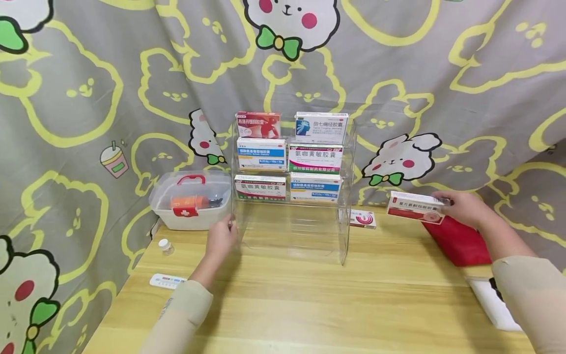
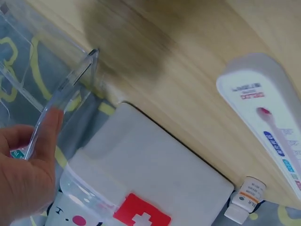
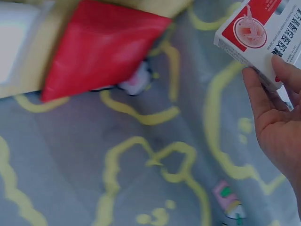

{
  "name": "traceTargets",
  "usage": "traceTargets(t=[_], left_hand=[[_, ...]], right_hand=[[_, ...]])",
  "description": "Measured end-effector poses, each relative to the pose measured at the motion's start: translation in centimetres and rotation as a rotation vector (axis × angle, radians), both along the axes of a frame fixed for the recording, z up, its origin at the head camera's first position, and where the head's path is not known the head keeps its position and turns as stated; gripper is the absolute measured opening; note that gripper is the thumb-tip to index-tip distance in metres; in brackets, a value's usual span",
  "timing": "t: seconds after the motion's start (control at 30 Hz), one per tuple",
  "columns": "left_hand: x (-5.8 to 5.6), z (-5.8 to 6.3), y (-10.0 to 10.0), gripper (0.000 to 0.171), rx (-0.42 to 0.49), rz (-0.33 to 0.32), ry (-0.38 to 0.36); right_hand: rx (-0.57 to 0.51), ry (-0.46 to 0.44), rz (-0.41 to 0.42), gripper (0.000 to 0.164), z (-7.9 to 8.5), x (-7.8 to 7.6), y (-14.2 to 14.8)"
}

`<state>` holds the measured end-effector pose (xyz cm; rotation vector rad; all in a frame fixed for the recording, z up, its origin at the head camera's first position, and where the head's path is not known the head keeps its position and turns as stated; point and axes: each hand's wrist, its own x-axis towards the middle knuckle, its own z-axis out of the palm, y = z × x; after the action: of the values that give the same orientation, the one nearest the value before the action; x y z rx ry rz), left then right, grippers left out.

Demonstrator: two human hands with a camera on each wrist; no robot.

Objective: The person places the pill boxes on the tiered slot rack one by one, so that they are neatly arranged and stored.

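With its fingers and thumb, my left hand (image 1: 221, 239) pinches the left side edge of the clear acrylic display rack (image 1: 287, 236). The left wrist view shows the same hand (image 2: 30, 174) at the rack's side panel (image 2: 59, 92). Medicine boxes fill the rack's upper three tiers in two columns, among them a red-and-white box (image 1: 258, 126) at top left. Off to the right, my right hand (image 1: 466, 209) holds a white-and-red medicine box (image 1: 415, 207) by its end, above the table. In the right wrist view, the thumb and fingers grip that box (image 3: 263, 35).
A clear-lidded first-aid case (image 1: 190, 216) stands left of the rack. Near it are a small white-capped bottle (image 1: 165, 246) and a white thermometer-like pack (image 1: 165, 281). Another medicine box (image 1: 362, 219) lies behind the rack's right side. A red pouch (image 1: 460, 241) sits farther right.
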<state>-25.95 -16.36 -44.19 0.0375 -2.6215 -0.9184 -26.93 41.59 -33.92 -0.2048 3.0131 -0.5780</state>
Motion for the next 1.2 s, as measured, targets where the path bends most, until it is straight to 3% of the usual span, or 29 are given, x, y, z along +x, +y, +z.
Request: traceTargets(t=[0.23,0.4,0.63,0.83,1.2], left_hand=[[0.6,0.0,0.2,0.026,-0.015,0.041,0.099],[0.5,0.0,0.4,0.025,-0.005,0.087,0.140],[0.4,-0.2,0.9,0.023,-0.009,0.105,0.138],[0.4,-0.3,0.9,0.022,-0.005,0.111,0.133],[0.6,-0.2,0.9,0.023,-0.026,0.084,0.094]], right_hand=[[-0.097,0.073,-0.033,0.047,4.6,1.2,-3.4],[-0.167,0.108,-0.033,0.053,6.6,2.1,-6.0],[-0.235,0.155,-0.041,0.057,7.5,3.1,-8.5],[-0.289,0.212,0.012,0.048,8.3,3.9,-11.4],[-0.316,0.178,0.146,0.038,6.9,2.9,-17.0]])
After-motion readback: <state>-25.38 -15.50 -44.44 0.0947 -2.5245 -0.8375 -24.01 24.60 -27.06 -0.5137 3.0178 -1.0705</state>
